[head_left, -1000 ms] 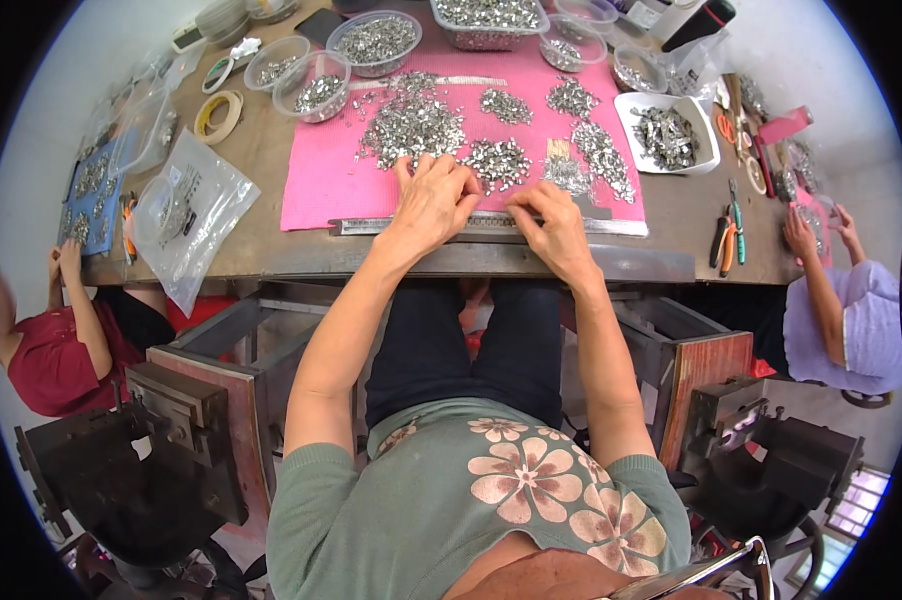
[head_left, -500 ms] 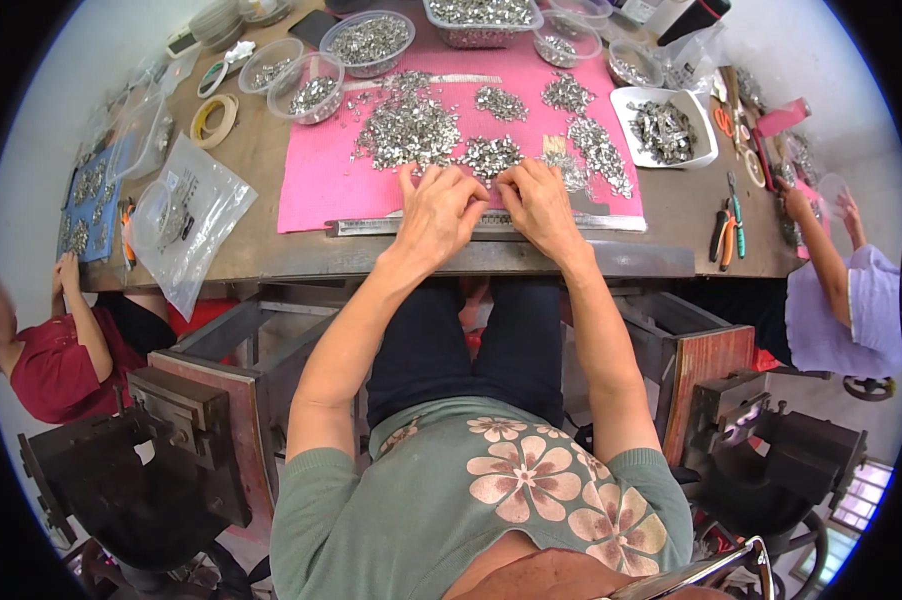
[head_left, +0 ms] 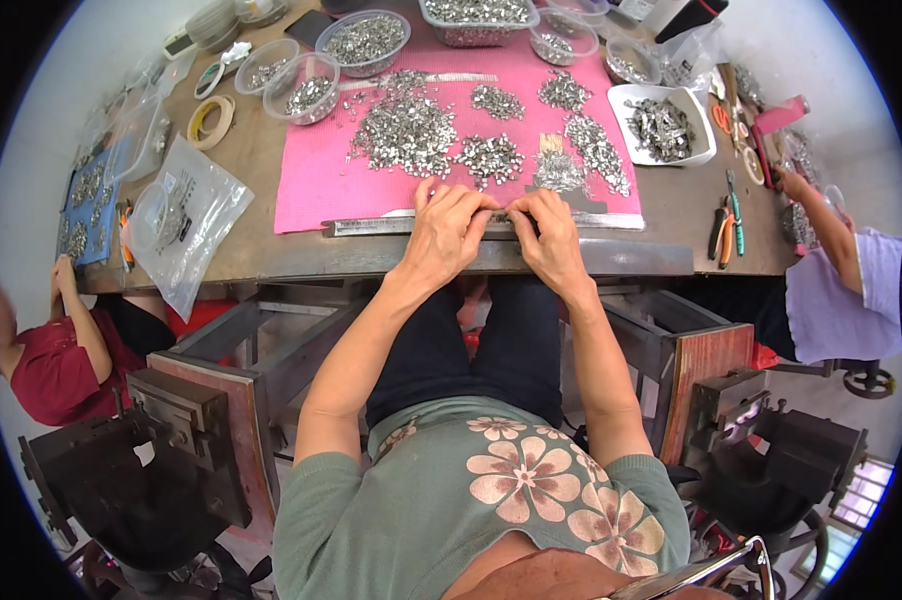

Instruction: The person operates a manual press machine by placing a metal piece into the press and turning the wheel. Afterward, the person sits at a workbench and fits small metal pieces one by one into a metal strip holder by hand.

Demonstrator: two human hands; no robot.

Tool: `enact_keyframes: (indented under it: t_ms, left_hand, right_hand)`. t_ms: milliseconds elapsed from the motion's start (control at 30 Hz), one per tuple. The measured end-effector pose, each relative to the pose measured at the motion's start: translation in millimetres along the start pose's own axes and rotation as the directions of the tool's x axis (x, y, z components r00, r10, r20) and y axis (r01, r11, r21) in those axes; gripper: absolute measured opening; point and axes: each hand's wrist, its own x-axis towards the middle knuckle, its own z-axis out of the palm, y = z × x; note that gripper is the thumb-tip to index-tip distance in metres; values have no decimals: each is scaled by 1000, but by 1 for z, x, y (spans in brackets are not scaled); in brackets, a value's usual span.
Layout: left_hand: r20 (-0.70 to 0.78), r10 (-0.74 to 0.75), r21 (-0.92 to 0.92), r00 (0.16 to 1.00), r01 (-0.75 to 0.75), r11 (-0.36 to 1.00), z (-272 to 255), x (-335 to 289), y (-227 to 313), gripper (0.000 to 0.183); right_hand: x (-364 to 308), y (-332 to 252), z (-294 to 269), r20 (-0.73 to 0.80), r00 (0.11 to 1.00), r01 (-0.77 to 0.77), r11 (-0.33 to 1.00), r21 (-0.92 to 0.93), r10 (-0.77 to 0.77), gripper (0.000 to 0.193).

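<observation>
My left hand [head_left: 448, 228] and my right hand [head_left: 548, 232] meet fingertip to fingertip over a long metal strip [head_left: 371, 227] at the near edge of the pink mat [head_left: 311, 190]. The fingers of both are pinched; whatever is between them is too small to make out. Just beyond my hands lies a small pile of silvery metal pieces [head_left: 490, 160], with a larger heap of the same kind [head_left: 403, 135] to its left. Right of these, thin silvery pins [head_left: 559, 172] lie by a grey flat piece [head_left: 585, 203].
A white tray of metal pieces [head_left: 663, 131] stands at the right, near pliers [head_left: 719, 230]. Clear tubs [head_left: 364, 43] line the back. At left are a tape roll [head_left: 211, 122] and a plastic bag [head_left: 197, 220]. Co-workers sit at both sides.
Both hands have drawn back toward me, from the small pile to the metal strip, and their fingertips have come closer together. The right co-worker's arm has shifted.
</observation>
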Motion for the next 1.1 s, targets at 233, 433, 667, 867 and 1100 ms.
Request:
enact_keyframes:
  t_ms: [233,433,667,867,1100]
  left_hand:
    - [-69,6,70,998,-1,998,7,-1,3,8]
    - [-121,33,156,992,-14,988,15,-1,3,19]
    - [-118,32,156,993,-13,988,15,1,5,21]
    - [-147,14,23,989,-10,1000,10,-1,-1,11]
    - [-159,52,55,986,-43,998,11,-1,0,7]
  right_hand:
    - [-2,-1,2,-26,1000,9,1000,-7,-10,8]
    - [9,16,1,-52,999,-12,1000,-24,11,8]
    - [34,38,8,-47,999,-1,983,-185,-8,10]
    - [35,26,-3,-9,997,79,974,-214,-83,9]
    - [4,3,-16,71,997,-14,1000,10,13,11]
